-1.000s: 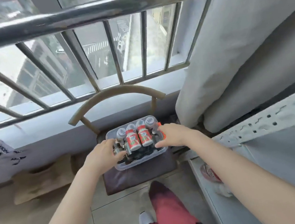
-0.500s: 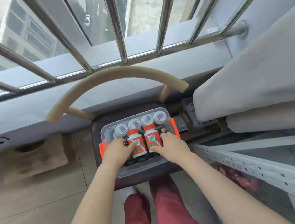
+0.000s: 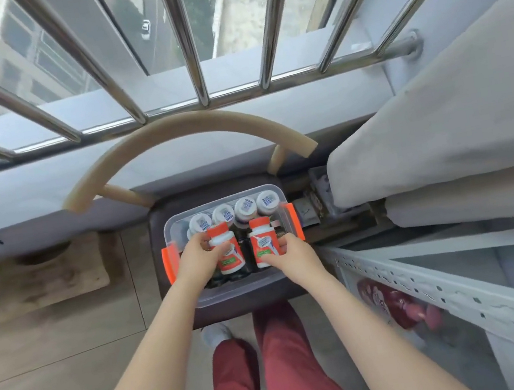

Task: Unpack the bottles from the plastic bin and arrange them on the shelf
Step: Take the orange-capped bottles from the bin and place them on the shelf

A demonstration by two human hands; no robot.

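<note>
A clear plastic bin (image 3: 231, 292) with orange side latches sits on a dark chair seat (image 3: 164, 217) below me. Several grey-capped bottles (image 3: 244, 207) stand in a row along its far side. My left hand (image 3: 197, 261) grips a white bottle with an orange cap and label (image 3: 225, 247), raised above the bin. My right hand (image 3: 293, 257) holds a second such bottle (image 3: 262, 243) just to the right of the first. The white metal shelf (image 3: 435, 291) runs along my right side.
The chair's curved wooden back (image 3: 183, 128) arches behind the bin, against a window sill with steel bars (image 3: 188, 36). Folded grey fabric (image 3: 442, 129) lies on top of the shelf unit at right. A red packet (image 3: 399, 303) shows on a lower shelf. My red-trousered legs stand before the chair.
My view has tipped down and closer to the bin. Both hands went from the bin's sides into it and have lifted one orange-capped bottle each.
</note>
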